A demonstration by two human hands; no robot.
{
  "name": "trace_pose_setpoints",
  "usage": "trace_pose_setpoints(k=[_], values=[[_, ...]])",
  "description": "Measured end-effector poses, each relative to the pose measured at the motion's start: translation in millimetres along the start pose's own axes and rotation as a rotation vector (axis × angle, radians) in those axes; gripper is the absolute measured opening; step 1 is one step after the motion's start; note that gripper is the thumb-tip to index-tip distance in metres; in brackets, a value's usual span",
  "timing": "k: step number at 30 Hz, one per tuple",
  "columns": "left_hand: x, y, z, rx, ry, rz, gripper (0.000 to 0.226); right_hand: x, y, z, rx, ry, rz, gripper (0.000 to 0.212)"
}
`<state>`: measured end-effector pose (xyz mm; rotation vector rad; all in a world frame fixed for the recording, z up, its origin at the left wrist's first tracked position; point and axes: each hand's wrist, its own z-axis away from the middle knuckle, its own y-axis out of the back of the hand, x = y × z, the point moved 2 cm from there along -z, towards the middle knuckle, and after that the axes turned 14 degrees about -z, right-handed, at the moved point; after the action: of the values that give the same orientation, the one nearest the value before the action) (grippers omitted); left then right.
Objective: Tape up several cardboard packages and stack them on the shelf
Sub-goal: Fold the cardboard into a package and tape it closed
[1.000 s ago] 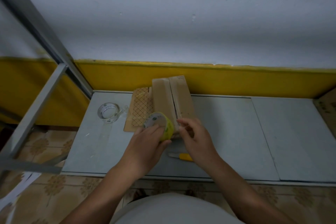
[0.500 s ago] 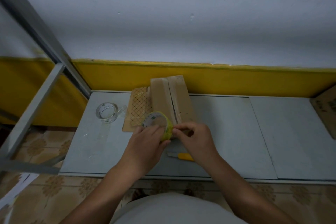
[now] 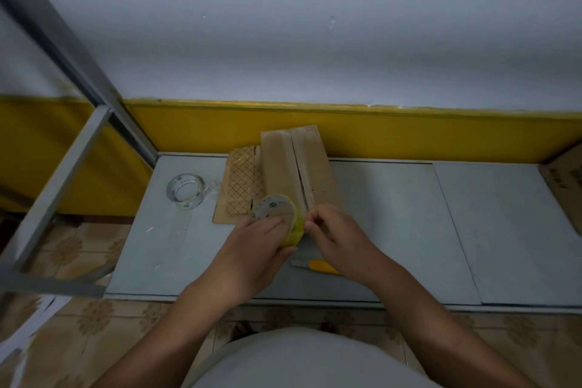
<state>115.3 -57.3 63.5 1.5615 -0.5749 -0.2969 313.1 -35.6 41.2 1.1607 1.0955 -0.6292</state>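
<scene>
So: 2 tape rolls [image 3: 278, 219] [image 3: 185, 195], 2 hands [image 3: 261, 249] [image 3: 340, 239], 1 cutter [image 3: 321, 265]

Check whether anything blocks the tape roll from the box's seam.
Nothing visible. The left hand holds the yellow tape roll at the near end of the cardboard box, beside its bare seam; the right hand pinches there.

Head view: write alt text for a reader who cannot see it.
A person's left hand holds a yellow tape roll at the near end of a cardboard box on a grey shelf, while the right hand pinches at the roll's edge. A clear roll lies left of it, a yellow cutter by the right wrist.
</scene>
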Motion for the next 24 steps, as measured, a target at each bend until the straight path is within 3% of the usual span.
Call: trace_pose_setpoints(k=[11,17,22,24], values=[[4.9,-4.1,-2.0,0.005,-0.004,-0.068,0.033,16.0,-1.7,0.3,-0.034,-0.086,-0.245,0.017],[6.6,-4.5,-4.2,0.057,-0.003,-0.096,0.026,13.5,-2.7,0.6,-0.010,-0.112,-0.320,0.018],[2.0,-4.7,-6.6,0.008,0.043,-0.090,0.033,13.6,0.2,4.2,0.214,-0.147,-0.392,0.005],[1.9,-4.9,-6.4,0.007,0.041,-0.090,0.031,10.0,1.6,5.2,0.280,-0.135,-0.430,0.014]])
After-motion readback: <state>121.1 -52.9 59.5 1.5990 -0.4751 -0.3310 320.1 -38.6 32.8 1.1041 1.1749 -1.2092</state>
